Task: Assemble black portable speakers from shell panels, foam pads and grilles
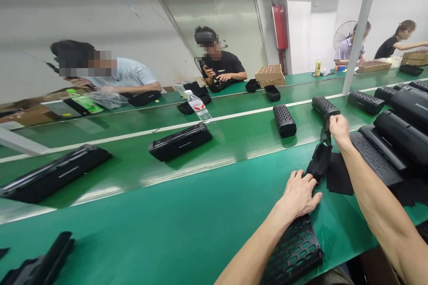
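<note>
White wall (pixel 127 22) and a pale double door (pixel 217 18) stand at the back of the head view, and before them several co-workers sit along a green bench. Nearer lies a long green belt (pixel 234 142), on which black housings, a clear bottle (pixel 199 107) and small perforated boxes are spread. On the near green table (pixel 167 218), the person's left hand (pixel 300 193) is spread with palm down, its fingertips resting at the lower end of a black cloth strip (pixel 319 160). The right hand (pixel 339 129) is closed and pinches the upper end of this strip, just before a perforated box (pixel 323 106). So the strip lies between both hands. Under the left wrist and forearm is a slotted black panel (pixel 302 245). Beside the strip, to its right, lies a flat black cloth piece (pixel 339 178), and farther right is a pile of black casings (pixel 404 136).
</note>
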A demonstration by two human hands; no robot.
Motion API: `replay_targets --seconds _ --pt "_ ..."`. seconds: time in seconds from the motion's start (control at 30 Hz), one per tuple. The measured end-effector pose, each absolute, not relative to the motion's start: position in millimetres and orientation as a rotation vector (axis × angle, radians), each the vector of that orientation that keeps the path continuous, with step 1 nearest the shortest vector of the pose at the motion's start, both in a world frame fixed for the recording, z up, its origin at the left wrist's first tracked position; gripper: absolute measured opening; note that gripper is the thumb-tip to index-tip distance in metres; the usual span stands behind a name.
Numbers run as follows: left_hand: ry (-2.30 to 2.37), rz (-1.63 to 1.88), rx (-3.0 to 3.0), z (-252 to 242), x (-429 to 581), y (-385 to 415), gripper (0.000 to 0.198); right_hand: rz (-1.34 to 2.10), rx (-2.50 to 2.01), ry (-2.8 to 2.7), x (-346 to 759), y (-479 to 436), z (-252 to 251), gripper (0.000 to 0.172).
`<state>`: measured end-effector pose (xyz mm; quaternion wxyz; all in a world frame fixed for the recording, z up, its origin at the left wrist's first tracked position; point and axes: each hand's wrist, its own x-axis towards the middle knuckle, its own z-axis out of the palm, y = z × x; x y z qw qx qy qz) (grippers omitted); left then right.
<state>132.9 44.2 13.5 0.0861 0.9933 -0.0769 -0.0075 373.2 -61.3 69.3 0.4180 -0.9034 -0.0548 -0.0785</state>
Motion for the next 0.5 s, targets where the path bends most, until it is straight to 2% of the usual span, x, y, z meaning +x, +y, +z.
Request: replay_targets --seconds 0.17,0.27,0.37,0.5 --pt "-0.234 0.01 2.994 16 146 42 0.036 -0.449 -1.994 -0.072 390 -70 136 0.031" --pt "-0.265 0.029 2.999 16 154 43 0.034 -0.455 -1.851 -0.145 374 -90 160 0.025" --pt "-0.351 0.042 3.008 14 169 40 0.035 -0.284 -1.711 -0.253 340 -110 161 0.023" --pt "-0.533 0.041 3.002 11 200 35 0.023 0.089 -1.506 -0.321 286 -138 137 0.034"
